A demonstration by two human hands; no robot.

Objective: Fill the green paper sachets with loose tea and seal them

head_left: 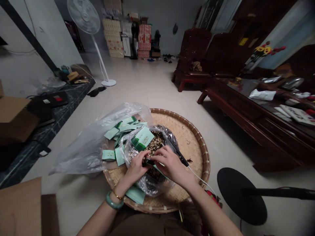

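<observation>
A small, flat packet with a dark edge and pale green side [149, 161] is over the middle of a crumpled clear plastic bag [149, 189]. The left hand [136, 166] pinches it between thumb and fingers; the right hand's [171, 164] bent fingertips grasp it from the other side, though the fingers hide much of it. A loose pinch could let it slip or tip, and whatever it holds, which cannot be seen, could spill.

The clear bag holds a loose, dark-and-yellow dried mix [157, 141]; its thin, slack wall could fold under a forearm and scatter bits. A rectangular pale green packet with a darker band [143, 137] lies on top and could slide off if nudged. Beside it, a large translucent plastic bag [85, 149] holds a jumble of similar green packets [126, 127]. Beneath is a round woven bamboo tray [188, 129]; a white cord [200, 179] crosses its rim and could snag an arm.
</observation>
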